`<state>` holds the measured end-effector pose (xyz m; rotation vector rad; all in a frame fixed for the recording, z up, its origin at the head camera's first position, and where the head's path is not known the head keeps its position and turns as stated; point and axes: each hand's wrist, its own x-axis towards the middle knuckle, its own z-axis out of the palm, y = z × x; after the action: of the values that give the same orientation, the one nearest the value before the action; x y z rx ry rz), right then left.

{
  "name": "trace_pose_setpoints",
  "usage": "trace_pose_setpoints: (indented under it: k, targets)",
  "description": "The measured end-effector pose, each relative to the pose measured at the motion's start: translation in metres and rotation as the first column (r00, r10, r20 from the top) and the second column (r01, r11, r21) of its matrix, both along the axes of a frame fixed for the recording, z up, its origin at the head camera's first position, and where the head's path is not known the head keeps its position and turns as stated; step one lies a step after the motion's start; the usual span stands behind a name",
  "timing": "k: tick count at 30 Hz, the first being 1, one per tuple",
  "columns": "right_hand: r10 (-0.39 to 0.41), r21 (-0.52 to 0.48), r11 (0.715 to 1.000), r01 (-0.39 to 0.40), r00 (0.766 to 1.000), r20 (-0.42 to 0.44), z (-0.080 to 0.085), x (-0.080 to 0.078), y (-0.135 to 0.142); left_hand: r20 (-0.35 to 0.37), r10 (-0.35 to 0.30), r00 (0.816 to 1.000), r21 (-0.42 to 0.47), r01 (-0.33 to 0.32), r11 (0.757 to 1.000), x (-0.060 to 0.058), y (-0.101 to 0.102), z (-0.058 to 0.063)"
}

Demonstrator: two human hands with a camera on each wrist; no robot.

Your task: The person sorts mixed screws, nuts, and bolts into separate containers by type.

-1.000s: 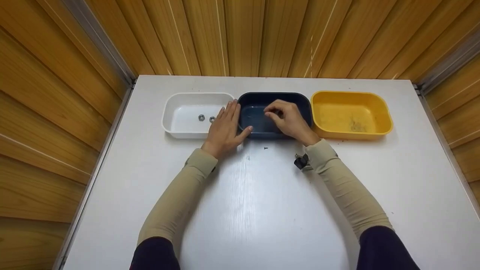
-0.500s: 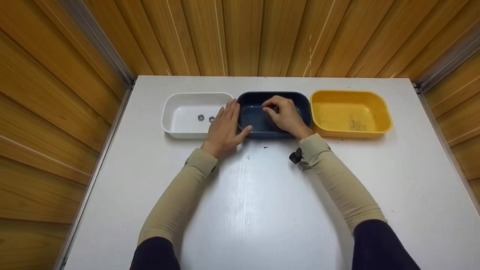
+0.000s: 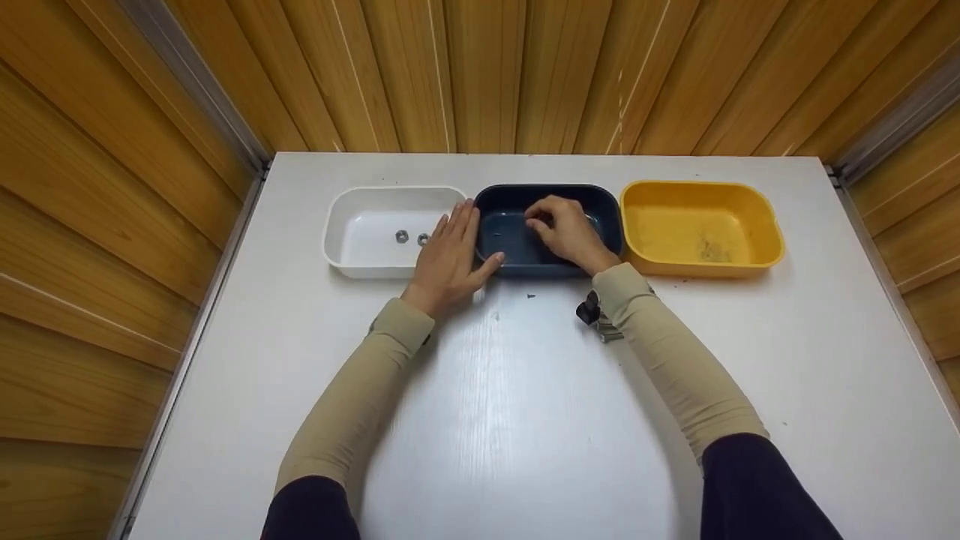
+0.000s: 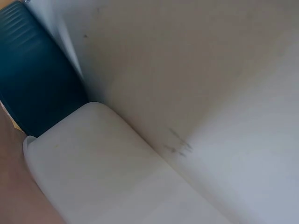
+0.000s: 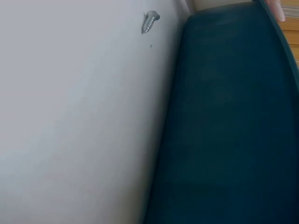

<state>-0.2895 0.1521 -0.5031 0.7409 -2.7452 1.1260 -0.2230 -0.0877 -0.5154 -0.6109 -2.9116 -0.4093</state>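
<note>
My left hand (image 3: 450, 259) lies with straight fingers along the adjoining rims of a white tray (image 3: 364, 268) and a dark blue tray (image 3: 517, 270), its thumb at the blue rim. Its thumb tip also shows in the right wrist view. Over the blue tray, my right hand (image 3: 570, 232) has curled fingers, with thumb and index tips close together; I cannot tell whether something small is between them. A tiny dark piece (image 3: 496, 235) lies inside this tray. On the table in front is a small screw (image 5: 150, 22). Two hex nuts (image 3: 402, 236) sit in the white tray.
A yellow tray (image 3: 701, 268) with a cluster of small thin pieces (image 3: 712, 247) stands at the right of the row. Silvery metal pieces (image 3: 609, 330) show beside the right cuff, partly hidden by it. Wood-patterned walls (image 3: 484, 75) enclose the white table (image 3: 480, 420).
My right hand has shifted slightly left over the blue tray, its forearm moving inward with it. More of the silvery pieces shows by the cuff. My left hand has stayed in place.
</note>
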Motion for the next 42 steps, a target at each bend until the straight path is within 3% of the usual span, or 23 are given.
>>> trace_pose_setpoints:
  k: [9, 20, 42]
  targets:
    - [-0.035, 0.048, 0.998, 0.033, 0.998, 0.054, 0.000, 0.002, 0.003, -0.006, 0.004, 1.000, -0.004, -0.004, 1.000, 0.002, 0.000, -0.001]
    - [-0.038, 0.060, 0.998, 0.036, 0.999, 0.034, 0.008, 0.005, 0.005, -0.011, 0.002, 1.000, -0.003, -0.002, 1.000, 0.000, 0.000, -0.001]
    - [0.017, -0.078, 0.997, -0.026, 0.994, -0.111, 0.026, 0.025, 0.013, -0.011, -0.004, 1.000, 0.025, 0.004, 1.000, -0.001, -0.002, -0.001]
